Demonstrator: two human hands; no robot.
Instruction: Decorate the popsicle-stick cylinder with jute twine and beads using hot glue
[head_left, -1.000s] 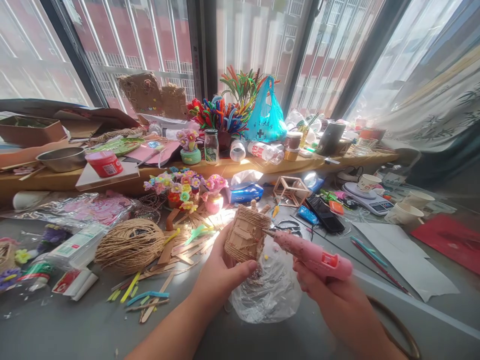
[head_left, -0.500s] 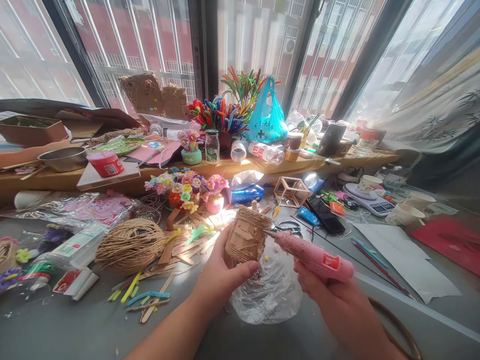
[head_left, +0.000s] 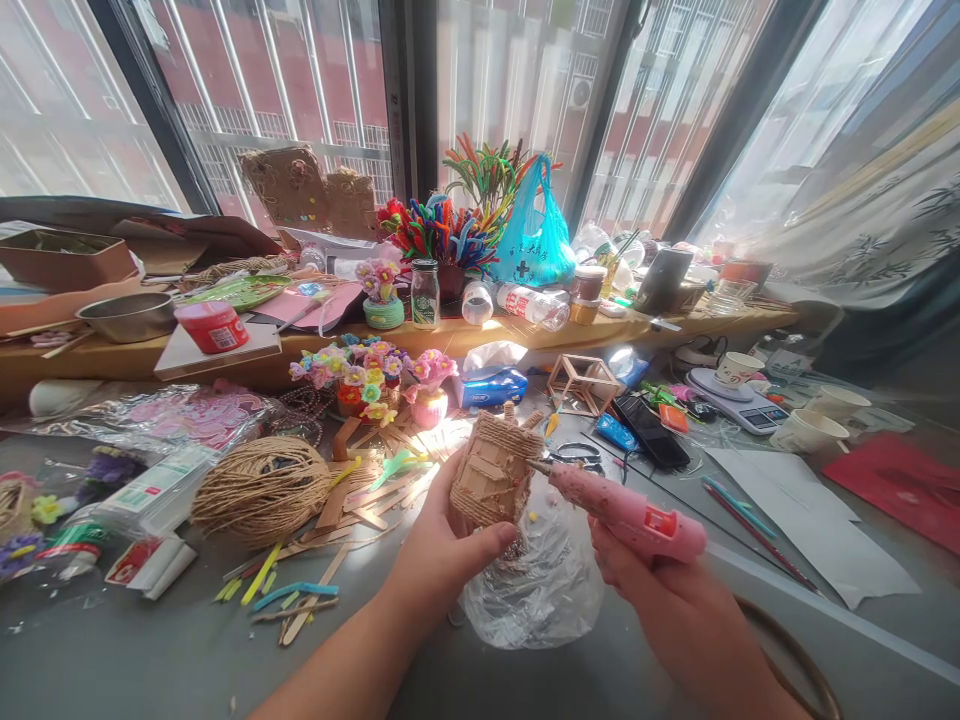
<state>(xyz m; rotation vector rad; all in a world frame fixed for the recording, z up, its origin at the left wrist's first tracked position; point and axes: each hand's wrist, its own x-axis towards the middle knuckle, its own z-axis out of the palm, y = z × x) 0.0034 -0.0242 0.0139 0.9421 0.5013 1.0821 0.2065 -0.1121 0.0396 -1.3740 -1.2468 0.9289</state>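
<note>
My left hand (head_left: 442, 545) is closed around a small cardboard piece wrapped in twine (head_left: 491, 468), its thumb along the lower edge. The piece is tilted, with cord bands at its top and bottom and cardboard strips on its face. In my right hand (head_left: 652, 590) is a pink hot glue gun (head_left: 630, 508), pointed left. Its metal nozzle meets or nearly meets the right side of the cardboard piece; I cannot tell whether they touch. Beneath both lies a crumpled clear plastic bag (head_left: 544, 600) on the grey table.
A ball of twine (head_left: 261, 490) lies at left beside wooden sticks (head_left: 315, 600) and cut glue sticks. Behind are pipe-cleaner flowers (head_left: 367, 375), a blue tissue pack (head_left: 491, 388) and a wooden frame (head_left: 585, 383). A phone (head_left: 651, 430), scale (head_left: 739, 400) and paper sheets (head_left: 810, 515) are at right.
</note>
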